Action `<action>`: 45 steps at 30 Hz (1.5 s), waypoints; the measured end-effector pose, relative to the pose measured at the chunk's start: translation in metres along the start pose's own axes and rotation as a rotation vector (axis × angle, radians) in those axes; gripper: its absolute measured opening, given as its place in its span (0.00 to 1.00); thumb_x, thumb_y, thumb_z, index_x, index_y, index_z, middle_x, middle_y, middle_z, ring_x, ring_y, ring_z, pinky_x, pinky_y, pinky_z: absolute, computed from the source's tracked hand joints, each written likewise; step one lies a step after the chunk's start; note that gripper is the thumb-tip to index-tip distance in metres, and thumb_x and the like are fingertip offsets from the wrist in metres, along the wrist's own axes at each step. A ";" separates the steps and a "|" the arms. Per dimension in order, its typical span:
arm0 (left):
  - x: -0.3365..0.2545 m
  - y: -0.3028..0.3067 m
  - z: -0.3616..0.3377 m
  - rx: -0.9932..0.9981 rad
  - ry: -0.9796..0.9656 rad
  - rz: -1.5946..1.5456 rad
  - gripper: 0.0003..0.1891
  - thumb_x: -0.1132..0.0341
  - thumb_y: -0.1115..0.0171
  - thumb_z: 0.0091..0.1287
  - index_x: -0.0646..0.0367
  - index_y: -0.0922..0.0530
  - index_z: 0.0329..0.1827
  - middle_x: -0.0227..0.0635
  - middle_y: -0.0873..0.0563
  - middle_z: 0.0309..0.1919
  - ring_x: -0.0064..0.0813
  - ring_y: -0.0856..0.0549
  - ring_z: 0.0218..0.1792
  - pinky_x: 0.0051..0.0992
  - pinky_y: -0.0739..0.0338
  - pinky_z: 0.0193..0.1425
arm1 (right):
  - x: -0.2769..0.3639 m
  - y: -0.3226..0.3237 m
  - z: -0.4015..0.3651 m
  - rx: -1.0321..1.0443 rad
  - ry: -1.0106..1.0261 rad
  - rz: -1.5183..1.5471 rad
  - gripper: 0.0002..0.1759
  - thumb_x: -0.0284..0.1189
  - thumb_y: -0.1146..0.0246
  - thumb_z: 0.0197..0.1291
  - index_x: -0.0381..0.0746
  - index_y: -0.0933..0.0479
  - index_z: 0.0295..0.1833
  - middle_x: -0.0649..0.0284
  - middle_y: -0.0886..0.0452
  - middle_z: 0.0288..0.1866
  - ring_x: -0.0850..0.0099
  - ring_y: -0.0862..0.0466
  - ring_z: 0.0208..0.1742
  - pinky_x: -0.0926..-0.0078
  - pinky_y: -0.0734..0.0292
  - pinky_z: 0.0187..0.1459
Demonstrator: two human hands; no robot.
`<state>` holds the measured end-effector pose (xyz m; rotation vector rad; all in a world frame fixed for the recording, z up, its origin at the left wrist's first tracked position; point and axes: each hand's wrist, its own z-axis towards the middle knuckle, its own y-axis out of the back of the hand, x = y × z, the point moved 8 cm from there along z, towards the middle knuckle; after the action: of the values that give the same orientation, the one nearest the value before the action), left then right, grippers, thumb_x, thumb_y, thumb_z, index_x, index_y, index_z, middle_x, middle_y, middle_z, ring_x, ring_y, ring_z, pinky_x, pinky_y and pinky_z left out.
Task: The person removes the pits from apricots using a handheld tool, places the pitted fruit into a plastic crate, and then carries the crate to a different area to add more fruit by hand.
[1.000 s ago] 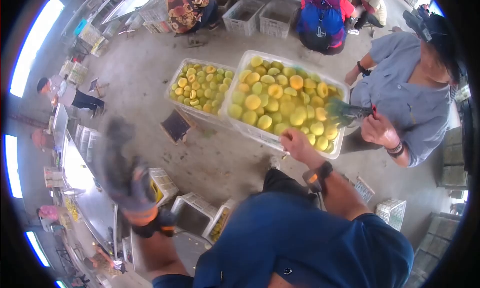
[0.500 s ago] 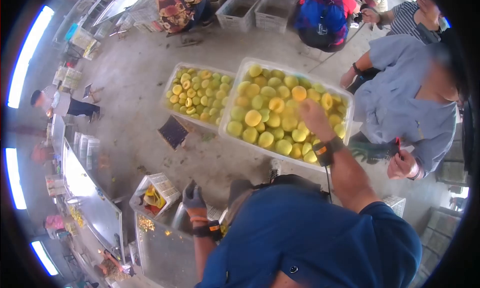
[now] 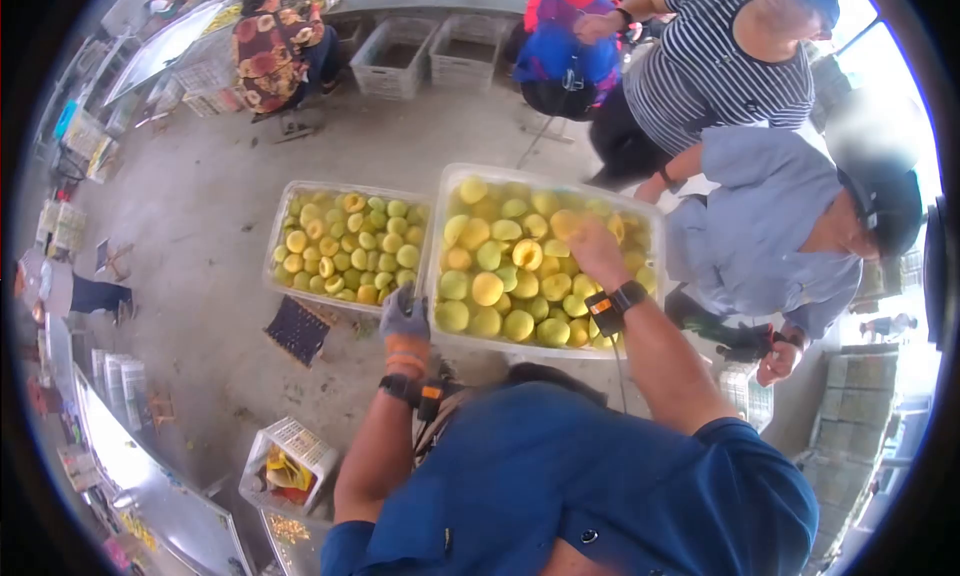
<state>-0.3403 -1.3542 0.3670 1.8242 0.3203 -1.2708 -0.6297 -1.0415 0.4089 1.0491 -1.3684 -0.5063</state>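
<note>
My right hand (image 3: 597, 248), bare with a wristband above it, is in among the yellow-green stone fruit (image 3: 518, 326) filling the larger white plastic crate (image 3: 652, 246). Its fingers are bent downward and blurred; what lies in them is hidden. The fruit look like peaches or apricots, and one near the middle is split open. At the near left corner of that crate is my left hand (image 3: 405, 321) in a grey glove, its dark fingertips beside the crate wall. Whether they grip the wall does not show. A smaller crate (image 3: 275, 281) of similar fruit, some cut, adjoins on the left.
A person in a grey-blue shirt (image 3: 770, 216) stands at the crate's right, with a person in a striped top (image 3: 740, 61) behind. A dark low stool (image 3: 298, 329) and a white basket (image 3: 325, 456) are on the floor at left. Two grey crates (image 3: 395, 81) stand at the back.
My left hand has moved up from beside the white basket to the larger crate's near left corner. My right hand stays over the fruit. The view has shifted, bringing the striped top further in.
</note>
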 end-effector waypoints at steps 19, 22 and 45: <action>0.001 -0.055 0.022 -0.015 -0.051 0.316 0.15 0.58 0.42 0.85 0.60 0.14 0.58 0.51 0.12 0.52 0.58 0.13 0.54 0.50 0.18 0.59 | -0.008 -0.028 0.039 0.034 0.065 -0.095 0.34 0.39 0.26 0.63 0.36 0.23 0.71 0.43 0.19 0.66 0.44 0.15 0.65 0.49 0.17 0.64; 0.001 -0.051 0.022 -0.058 -0.032 0.272 0.17 0.55 0.40 0.84 0.60 0.13 0.58 0.51 0.10 0.53 0.60 0.12 0.54 0.52 0.19 0.60 | -0.024 -0.029 0.040 0.021 0.019 0.136 0.31 0.39 0.28 0.65 0.35 0.21 0.69 0.49 0.15 0.58 0.53 0.10 0.55 0.56 0.14 0.56; 0.002 -0.050 0.022 -0.094 -0.041 0.294 0.16 0.55 0.37 0.81 0.59 0.11 0.52 0.51 0.09 0.49 0.58 0.12 0.51 0.50 0.19 0.58 | 0.003 0.006 -0.018 0.322 0.094 1.198 0.19 0.41 0.46 0.74 0.42 0.22 0.61 0.59 0.15 0.58 0.61 0.15 0.53 0.57 0.20 0.41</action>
<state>-0.3847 -1.3421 0.3380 1.6921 0.0827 -1.0687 -0.6133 -1.0354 0.4175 0.3274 -1.7394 0.6531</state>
